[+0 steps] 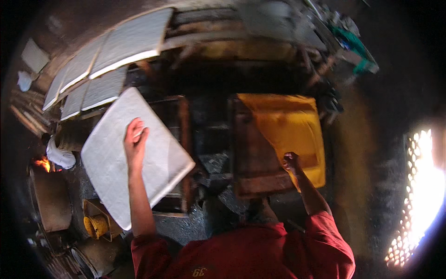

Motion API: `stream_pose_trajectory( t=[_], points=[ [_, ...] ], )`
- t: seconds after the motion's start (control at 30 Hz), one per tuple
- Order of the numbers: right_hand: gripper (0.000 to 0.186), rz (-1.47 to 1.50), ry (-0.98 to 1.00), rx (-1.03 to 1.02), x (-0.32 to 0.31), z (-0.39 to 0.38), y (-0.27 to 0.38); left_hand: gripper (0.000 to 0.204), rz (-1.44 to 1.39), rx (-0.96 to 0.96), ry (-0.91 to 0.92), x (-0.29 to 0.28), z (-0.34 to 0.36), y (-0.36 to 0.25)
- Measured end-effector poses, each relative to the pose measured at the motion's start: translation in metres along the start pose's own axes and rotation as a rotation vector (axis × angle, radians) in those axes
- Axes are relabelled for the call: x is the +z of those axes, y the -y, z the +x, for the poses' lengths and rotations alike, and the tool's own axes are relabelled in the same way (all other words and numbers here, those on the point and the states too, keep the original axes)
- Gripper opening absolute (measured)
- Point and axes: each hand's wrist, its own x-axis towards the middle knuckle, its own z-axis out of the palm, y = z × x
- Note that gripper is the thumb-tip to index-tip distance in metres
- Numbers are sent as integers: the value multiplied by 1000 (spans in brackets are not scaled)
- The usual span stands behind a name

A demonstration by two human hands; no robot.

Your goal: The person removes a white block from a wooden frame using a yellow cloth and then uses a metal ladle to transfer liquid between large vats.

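The left hand [135, 135] is half curled over a large white sheet [111, 158], thumb set apart from the fingers; whether it touches the sheet cannot be told. That sheet sits cornerwise, partly covering a dark frame with a wooden edge [185, 153] to the person's left. The right hand [291, 160] is closed, fingers bunched on the edge of a yellow sheet [297, 125], which covers the right part of a brown rectangular tray [253, 160]. The writing that shows is a small yellow printed mark [200, 272] on the back of the red shirt [251, 253], upside down from this view. Farther off, pale panels [134, 39] lean at upper left, and a small fire [42, 163] burns at far left.
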Motion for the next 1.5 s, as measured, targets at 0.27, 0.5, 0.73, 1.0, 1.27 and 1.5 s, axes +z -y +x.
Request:
stream_pose_trajectory(
  t=[0.27,0.5,0.73,1.0,1.27,1.5],
  points=[
    [26,432,-104,307,-103,-58,-117,40,-242,-945,1002,377,-234,60],
    [40,427,59,310,-98,-33,-122,71,-323,-1692,495,511,-330,100],
    [38,503,-198,428,-76,-13,-76,62,-402,-1650,129,538,-341,107],
    [41,586,-140,333,-70,0,-110,46,-824,-1546,-117,548,-341,95],
    [49,577,2,181,-86,-49,-56,45,-890,-1423,39,523,-329,31],
    [43,267,-66,316,-86,-71,-91,33,-742,-1397,84,529,-380,78]
  ],
)
